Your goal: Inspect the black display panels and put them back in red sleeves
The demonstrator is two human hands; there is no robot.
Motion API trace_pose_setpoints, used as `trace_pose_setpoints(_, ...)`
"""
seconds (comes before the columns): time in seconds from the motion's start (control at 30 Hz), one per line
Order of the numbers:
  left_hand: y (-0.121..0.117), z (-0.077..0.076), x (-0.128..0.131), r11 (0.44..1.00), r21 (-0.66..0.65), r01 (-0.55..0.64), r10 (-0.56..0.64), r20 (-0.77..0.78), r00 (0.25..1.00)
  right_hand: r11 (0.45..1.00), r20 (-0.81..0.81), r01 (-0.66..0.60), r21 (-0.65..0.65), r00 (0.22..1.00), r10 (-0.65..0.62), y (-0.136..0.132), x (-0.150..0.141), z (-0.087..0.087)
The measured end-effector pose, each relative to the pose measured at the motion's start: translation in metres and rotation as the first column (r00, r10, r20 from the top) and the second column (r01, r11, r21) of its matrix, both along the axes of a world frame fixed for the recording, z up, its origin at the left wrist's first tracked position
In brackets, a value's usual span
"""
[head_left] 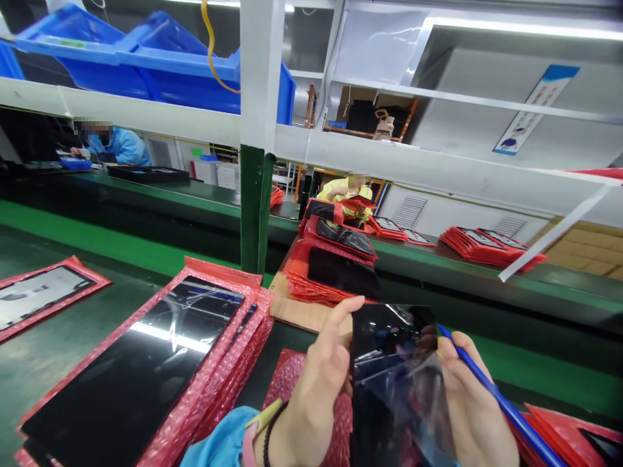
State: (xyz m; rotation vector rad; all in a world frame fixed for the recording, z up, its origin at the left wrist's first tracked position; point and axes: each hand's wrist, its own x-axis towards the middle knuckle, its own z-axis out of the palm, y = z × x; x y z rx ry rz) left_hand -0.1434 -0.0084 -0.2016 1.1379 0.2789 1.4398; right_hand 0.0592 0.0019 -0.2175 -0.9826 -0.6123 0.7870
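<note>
My left hand [318, 383] grips the left edge of a glossy black glass panel [389, 344], index finger stretched up along its top corner. My right hand [474, 408] supports the panel's right side and also holds a thin blue stick [491, 389] that slants down to the right. A clear film [413, 402] is lifting off the panel's lower face. Beneath my hands lies a red bubble-wrap bag [287, 383].
A stack of black panels on red bubble bags [160, 363] lies at left, one more bag [39, 292] at far left, another pile [341, 266] ahead on cardboard. A green post [256, 207] stands mid-table. Two people sit across the green conveyor [535, 285]. Blue bins [160, 58] are overhead.
</note>
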Motion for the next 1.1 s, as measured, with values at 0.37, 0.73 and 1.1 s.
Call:
trace_pose_setpoints(0.37,0.006,0.005,0.0,0.975,-0.157,0.156,-0.123,0.199,0.972,0.991,-0.132,0.046,-0.129,0.989,-0.063,-0.005,0.004,0.007)
trace_pose_setpoints(0.73,0.015,0.007,-0.001,0.966,-0.234,0.115,-0.082,0.145,0.986,0.998,-0.271,0.029,-0.058,0.962,-0.044,-0.003,-0.002,0.021)
trace_pose_setpoints(1.1,0.025,0.004,0.001,0.953,-0.302,0.033,-0.011,0.074,0.997,0.998,-0.347,-0.062,0.021,0.936,0.065,0.007,0.007,0.014)
